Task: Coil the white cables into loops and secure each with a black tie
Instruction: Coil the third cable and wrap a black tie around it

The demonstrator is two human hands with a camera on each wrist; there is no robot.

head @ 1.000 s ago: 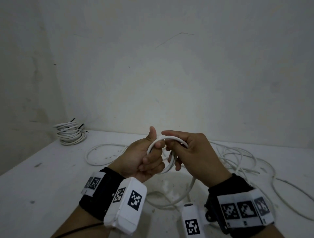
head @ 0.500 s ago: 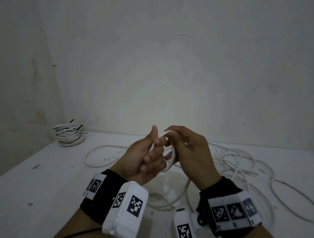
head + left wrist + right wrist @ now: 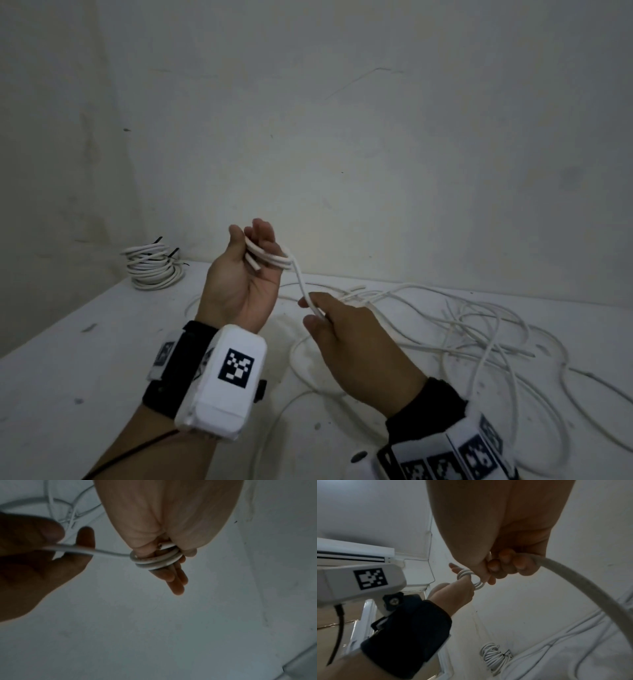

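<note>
My left hand [image 3: 249, 234] is raised above the table with its palm facing me. A white cable [image 3: 274, 259] is wound in a few small turns round its straight fingers [image 3: 177, 584], and the thumb holds the cut end against them. From the turns the cable runs down to my right hand [image 3: 308, 312], which pinches it between thumb and curled fingers [image 3: 505, 566] just below and right of the left hand. The rest of this cable [image 3: 462, 325] lies in loose tangled loops on the table.
A finished coil [image 3: 152, 265] of white cable with black ties sticking out sits at the table's back left corner, also seen as the coil [image 3: 494, 657] in the right wrist view. The white table [image 3: 68, 359] meets bare walls behind and on the left.
The hands were together over one loop. Now they have parted: the left hand rose and turned palm-up with cable wound on its fingers, and the right hand slid down the cable.
</note>
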